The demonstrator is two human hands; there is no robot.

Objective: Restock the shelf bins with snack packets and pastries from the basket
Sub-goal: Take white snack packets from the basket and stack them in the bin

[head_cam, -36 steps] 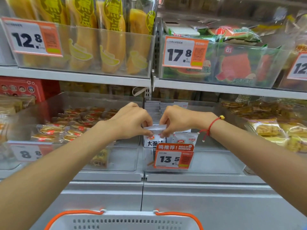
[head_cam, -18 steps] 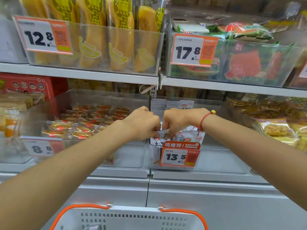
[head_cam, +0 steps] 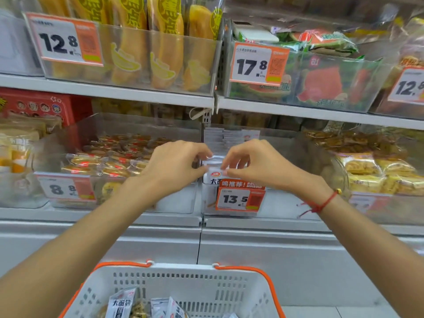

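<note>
Both my hands reach into a clear shelf bin (head_cam: 282, 203) marked 13.5 on the middle shelf. My left hand (head_cam: 174, 166) and my right hand (head_cam: 254, 164) each pinch the top edge of a white snack packet (head_cam: 214, 172) standing at the bin's front. More white packets (head_cam: 220, 138) stand in a row behind it. A white basket (head_cam: 183, 285) with orange handles sits below, holding several white snack packets (head_cam: 121, 304).
A bin of wrapped pastries (head_cam: 110, 161) priced 8.8 sits to the left, and yellow packets (head_cam: 378, 173) fill the bin to the right. The upper shelf carries banana cake packs (head_cam: 137, 53) and watermelon-print packs (head_cam: 321, 83). A grey cabinet front lies below.
The camera has tilted down, so more of the basket and its packets shows. Both hands stay pinched on the front packet at the bin, fingers slightly spread apart.
</note>
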